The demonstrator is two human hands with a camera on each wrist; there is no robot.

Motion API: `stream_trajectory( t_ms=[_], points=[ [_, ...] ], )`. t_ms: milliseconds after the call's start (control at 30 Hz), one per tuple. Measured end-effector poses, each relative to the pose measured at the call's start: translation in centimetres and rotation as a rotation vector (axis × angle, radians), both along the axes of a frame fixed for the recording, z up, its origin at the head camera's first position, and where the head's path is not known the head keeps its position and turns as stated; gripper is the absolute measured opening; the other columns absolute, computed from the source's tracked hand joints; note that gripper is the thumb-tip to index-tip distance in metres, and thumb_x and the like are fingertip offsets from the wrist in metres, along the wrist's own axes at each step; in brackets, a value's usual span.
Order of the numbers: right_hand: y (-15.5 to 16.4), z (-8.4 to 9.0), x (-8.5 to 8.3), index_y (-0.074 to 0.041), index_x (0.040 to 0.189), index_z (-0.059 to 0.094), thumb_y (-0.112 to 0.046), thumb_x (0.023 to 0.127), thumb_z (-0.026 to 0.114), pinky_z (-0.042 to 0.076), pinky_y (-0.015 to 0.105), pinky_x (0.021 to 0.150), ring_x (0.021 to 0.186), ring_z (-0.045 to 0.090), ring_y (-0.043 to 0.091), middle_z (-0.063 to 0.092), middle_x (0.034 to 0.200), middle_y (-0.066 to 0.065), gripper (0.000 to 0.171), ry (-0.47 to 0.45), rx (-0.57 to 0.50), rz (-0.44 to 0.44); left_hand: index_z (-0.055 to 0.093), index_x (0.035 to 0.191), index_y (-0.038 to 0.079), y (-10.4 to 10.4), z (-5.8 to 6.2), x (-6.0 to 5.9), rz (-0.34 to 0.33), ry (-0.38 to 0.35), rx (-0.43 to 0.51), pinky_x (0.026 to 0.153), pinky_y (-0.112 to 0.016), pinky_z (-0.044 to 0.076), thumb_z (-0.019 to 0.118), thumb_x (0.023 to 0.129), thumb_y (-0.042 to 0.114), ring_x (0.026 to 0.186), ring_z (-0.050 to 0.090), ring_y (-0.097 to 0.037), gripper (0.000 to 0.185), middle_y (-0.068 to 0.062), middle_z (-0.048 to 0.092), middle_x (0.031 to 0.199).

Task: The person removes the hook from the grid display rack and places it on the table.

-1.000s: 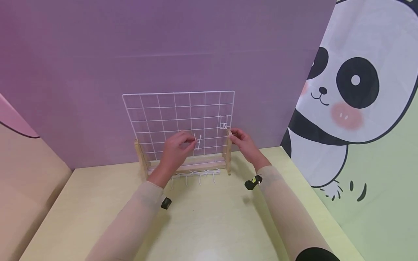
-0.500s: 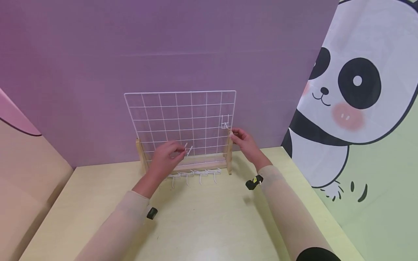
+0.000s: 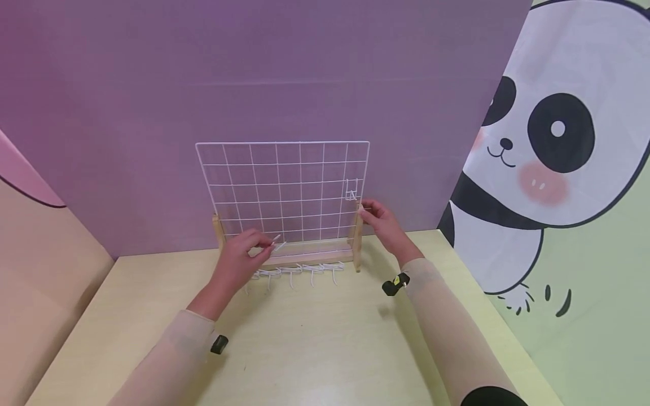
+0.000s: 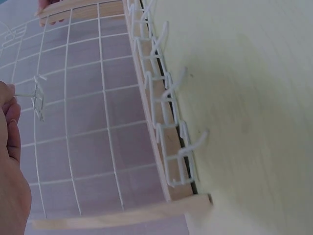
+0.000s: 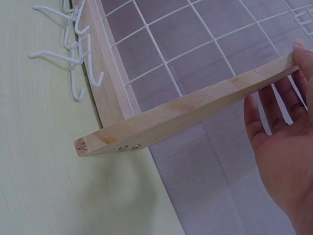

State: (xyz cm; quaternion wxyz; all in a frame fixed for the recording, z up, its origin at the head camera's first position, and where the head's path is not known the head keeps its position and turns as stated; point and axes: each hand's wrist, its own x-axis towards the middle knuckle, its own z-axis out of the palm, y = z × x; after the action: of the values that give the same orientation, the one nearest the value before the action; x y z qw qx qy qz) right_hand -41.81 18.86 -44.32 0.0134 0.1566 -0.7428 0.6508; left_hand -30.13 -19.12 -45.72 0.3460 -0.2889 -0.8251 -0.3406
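Note:
My left hand (image 3: 237,260) pinches a white wire hook (image 4: 38,98) by its prong between thumb and fingers, in front of the grid's lower part. The white wire grid panel (image 3: 282,142) stands upright in a wooden stand. Near its right edge hangs another white hook (image 3: 351,195). With my right hand (image 3: 384,226) I hold the top of the stand's right wooden post (image 5: 195,100), thumb on one side and fingers on the other. Several more white hooks (image 4: 168,105) hang in a row along the stand's wooden base bar (image 3: 325,257).
The stand sits at the back of a pale wooden table (image 3: 304,349), close to a purple backdrop (image 3: 284,67). To the right is a wall with a panda picture (image 3: 533,186). Each sleeve carries a small black camera (image 3: 219,344) at the wrist.
My left hand has moved left and down, away from the grid's middle, carrying the hook, which has tilted. The right hand stays on the post.

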Motion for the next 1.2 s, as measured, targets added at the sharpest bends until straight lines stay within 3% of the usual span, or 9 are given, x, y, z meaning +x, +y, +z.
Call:
stream_trajectory(
  t_ms=[133,500,800,1200],
  points=[
    [0.0,0.0,0.0,0.003,0.147,0.060,-0.016,0.115,0.061,0.049,0.047,0.118,0.122,0.064,0.021,0.069,0.134,0.011,0.037,0.002,-0.004,-0.004,0.081,0.099,0.008,-0.8,-0.5,0.3,0.012,-0.034,-0.007,0.077,-0.045,0.064,0.088,0.088,-0.009,0.087,0.074,-0.021,0.022,-0.001,0.076,0.095],
    [0.1,0.1,0.1,0.000,0.148,0.060,-0.017,0.115,0.062,0.047,0.050,0.120,0.123,0.065,0.022,0.069,0.133,0.010,0.037,-0.009,-0.011,0.000,0.083,0.098,0.009,-2.7,-1.6,1.4,0.011,-0.147,-0.025,0.080,-0.030,0.064,0.089,0.087,-0.008,0.089,0.075,-0.020,0.021,0.003,0.076,0.096],
    [0.1,0.1,0.1,0.001,0.146,0.061,-0.015,0.114,0.062,0.047,0.051,0.120,0.122,0.065,0.022,0.069,0.133,0.011,0.035,-0.010,-0.016,-0.001,0.083,0.102,0.008,-3.5,-2.7,2.3,0.030,-0.258,-0.041,0.079,-0.049,0.067,0.088,0.089,-0.008,0.090,0.075,-0.021,0.021,0.003,0.077,0.100],
    [0.2,-0.1,-0.2,0.000,0.146,0.061,-0.017,0.114,0.063,0.048,0.050,0.120,0.126,0.064,0.026,0.068,0.139,0.016,0.035,-0.018,-0.011,-0.002,0.082,0.100,0.011,-4.0,-3.9,2.7,0.045,-0.286,-0.082,0.080,-0.047,0.065,0.089,0.088,-0.007,0.090,0.075,-0.020,0.022,0.004,0.075,0.099]
  ],
)
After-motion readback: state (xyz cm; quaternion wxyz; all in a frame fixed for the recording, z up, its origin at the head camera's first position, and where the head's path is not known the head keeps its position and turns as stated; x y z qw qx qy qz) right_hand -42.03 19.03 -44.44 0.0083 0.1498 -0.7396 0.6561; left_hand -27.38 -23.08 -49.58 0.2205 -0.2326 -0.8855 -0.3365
